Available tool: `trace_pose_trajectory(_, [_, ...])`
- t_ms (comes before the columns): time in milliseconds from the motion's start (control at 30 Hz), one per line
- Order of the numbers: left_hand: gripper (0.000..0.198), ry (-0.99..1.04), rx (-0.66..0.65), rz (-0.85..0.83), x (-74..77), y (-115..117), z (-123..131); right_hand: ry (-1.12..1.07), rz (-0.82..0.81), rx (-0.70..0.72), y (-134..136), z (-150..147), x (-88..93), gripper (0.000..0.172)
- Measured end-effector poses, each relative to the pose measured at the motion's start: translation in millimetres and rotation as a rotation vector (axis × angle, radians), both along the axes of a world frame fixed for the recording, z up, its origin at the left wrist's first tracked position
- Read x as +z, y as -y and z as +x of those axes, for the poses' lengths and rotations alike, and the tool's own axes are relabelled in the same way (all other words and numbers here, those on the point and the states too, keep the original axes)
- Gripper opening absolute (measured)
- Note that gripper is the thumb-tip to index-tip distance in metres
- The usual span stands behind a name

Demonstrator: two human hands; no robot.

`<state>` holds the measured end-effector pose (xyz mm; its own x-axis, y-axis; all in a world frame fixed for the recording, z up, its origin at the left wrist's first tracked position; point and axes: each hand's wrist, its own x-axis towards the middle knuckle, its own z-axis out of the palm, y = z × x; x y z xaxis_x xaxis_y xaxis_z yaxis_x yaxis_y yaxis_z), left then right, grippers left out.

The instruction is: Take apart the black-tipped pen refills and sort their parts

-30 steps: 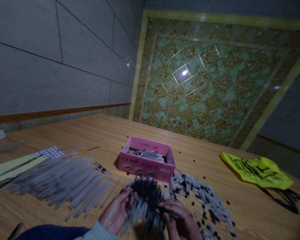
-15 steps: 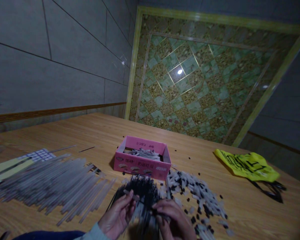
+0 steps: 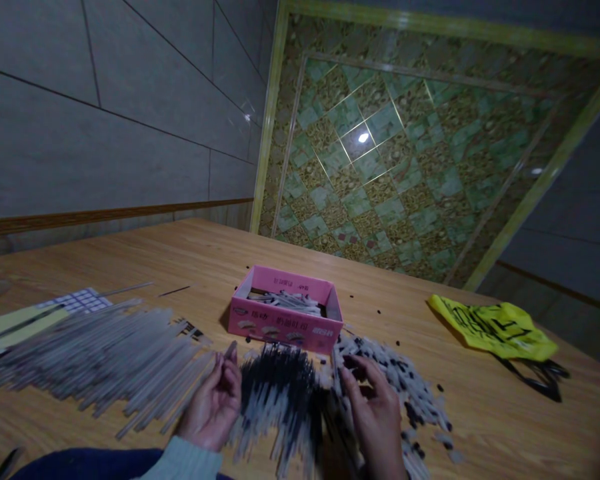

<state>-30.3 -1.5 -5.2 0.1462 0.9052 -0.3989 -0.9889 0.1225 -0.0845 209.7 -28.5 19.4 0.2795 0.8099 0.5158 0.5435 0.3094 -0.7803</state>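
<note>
My left hand [image 3: 211,403] is palm up between the long translucent tubes and the dark bundle. Its thumb and fingers pinch a short grey tube-like piece [image 3: 231,349]. My right hand [image 3: 377,410] reaches over the near-left side of a pile of small white and black pieces [image 3: 397,370]. Its thumb and index fingertips come together there; what they hold, if anything, is hidden. Between the hands lies a bundle of thin sticks [image 3: 280,380], black at the far end and pale at the near end.
A pink box [image 3: 285,325] holding short pale sticks stands beyond the bundle. Long translucent tubes [image 3: 125,360] spread over the left, by a checked paper [image 3: 85,301] and a yellow sheet [image 3: 15,330]. A yellow bag [image 3: 495,330] with black straps lies right. Walls border the table [image 3: 205,253].
My hands have moved apart. The left went left and up, still pinching the grey piece; the right left the bundle and moved right and up to the small pieces.
</note>
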Motion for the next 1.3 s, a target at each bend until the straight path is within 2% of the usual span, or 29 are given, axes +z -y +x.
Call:
trace_pose_trajectory(133, [0.029, -0.032, -0.047, -0.01, -6.5, 1.3, 6.5, 0.293, -0.077, -0.026, -5.9, 11.6, -13.3, 0.016])
trace_pose_trajectory(267, [0.028, -0.091, -0.096, 0.003, -14.1, 2.8, 16.1, 0.66, -0.246, -0.117, -6.1, 10.5, -30.0, 0.019])
trace_pose_trajectory(367, [0.027, -0.118, -0.095, 0.02, -15.2, 2.8, 19.0, 0.761, -0.343, -0.2, -7.6, 8.4, -38.4, 0.019])
trace_pose_trajectory(600, [0.019, -0.267, -0.097, 0.088, -13.5, 6.0, 30.7, 0.838, -0.366, -0.228, -10.6, 0.7, -39.0, 0.018])
trace_pose_trajectory(867, [0.015, -0.31, -0.084, 0.137, -17.8, 5.6, 36.4, 0.847, -0.416, -0.233, -15.6, -0.8, -41.6, 0.012])
trace_pose_trajectory(1067, [0.023, -0.323, -0.071, 0.156, -21.8, 7.8, 36.4, 0.812, -0.424, -0.197, -16.5, 0.0, -46.0, 0.007])
trace_pose_trajectory(1300, [0.028, -0.319, -0.081, 0.123, -23.0, 10.3, 38.8, 0.759, -0.416, -0.151, -17.0, 2.2, -46.1, 0.013])
